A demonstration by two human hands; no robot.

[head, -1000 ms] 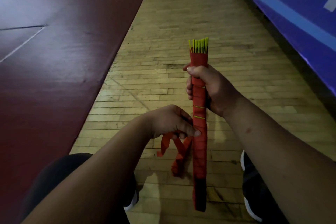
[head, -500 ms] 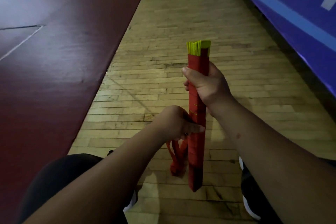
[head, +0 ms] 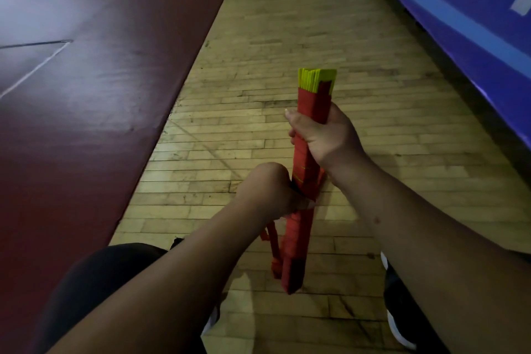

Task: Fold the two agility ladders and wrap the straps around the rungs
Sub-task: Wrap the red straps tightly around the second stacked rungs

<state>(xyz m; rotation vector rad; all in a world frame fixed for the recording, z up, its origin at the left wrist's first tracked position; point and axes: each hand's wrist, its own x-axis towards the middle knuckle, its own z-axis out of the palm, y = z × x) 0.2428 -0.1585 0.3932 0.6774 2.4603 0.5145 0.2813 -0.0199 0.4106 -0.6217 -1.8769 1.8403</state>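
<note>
Holding folded ladder bundle [head: 306, 178] near-upright above wood floor [head: 287, 37]. Clenching right hand [head: 324, 138] round upper part, just below yellow rung tips [head: 314, 79]. Gripping red strap [head: 274, 244] in left hand [head: 267, 192] at mid-bundle, loose loops dangling beneath.

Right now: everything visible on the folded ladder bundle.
The folded ladder bundle is a stack of flat yellow rungs wound in red fabric strap; only the top ends show bare. It is held nearly upright above the wood floor. The right hand grips its upper part; the left hand pinches the loose strap tail at its middle.
</note>
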